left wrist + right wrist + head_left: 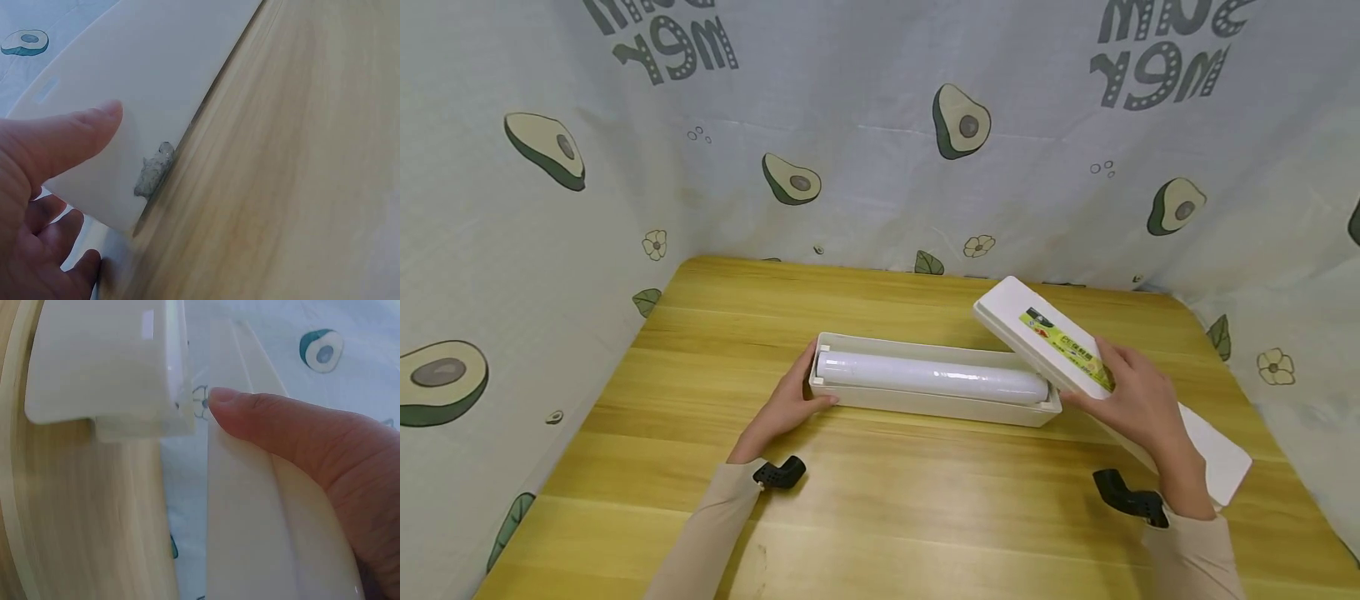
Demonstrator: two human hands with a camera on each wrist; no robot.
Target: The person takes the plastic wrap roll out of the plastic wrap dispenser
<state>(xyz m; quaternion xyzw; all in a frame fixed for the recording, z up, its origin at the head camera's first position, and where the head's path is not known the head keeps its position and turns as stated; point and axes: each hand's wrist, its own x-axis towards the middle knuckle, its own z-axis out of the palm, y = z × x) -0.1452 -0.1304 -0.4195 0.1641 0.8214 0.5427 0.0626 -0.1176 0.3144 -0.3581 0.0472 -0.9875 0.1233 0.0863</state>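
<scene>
A long white cling film box (pixel 940 404) stands uncovered on the table, with a roll of shiny film (pixel 932 375) lying along its inside. At the box's left end, my left hand (pixel 786 410) grips it, thumb on the front wall and fingers around the end. My right hand (pixel 1142 404) holds the long white lid (pixel 1015 321), which slants above the box's right end and bears a yellow-green label (pixel 1078 354). In the right wrist view the thumb presses the lid's side (pixel 244 519), apart from the box. Its other fingers are hidden there.
The wooden table (pixel 880 517) reaches a patterned curtain (pixel 865 108) at the back and sides. A greyish, putty-like lump (pixel 154 170) sticks to the box's lower front edge. Black wrist mounts (pixel 781 473) sit on both sleeves.
</scene>
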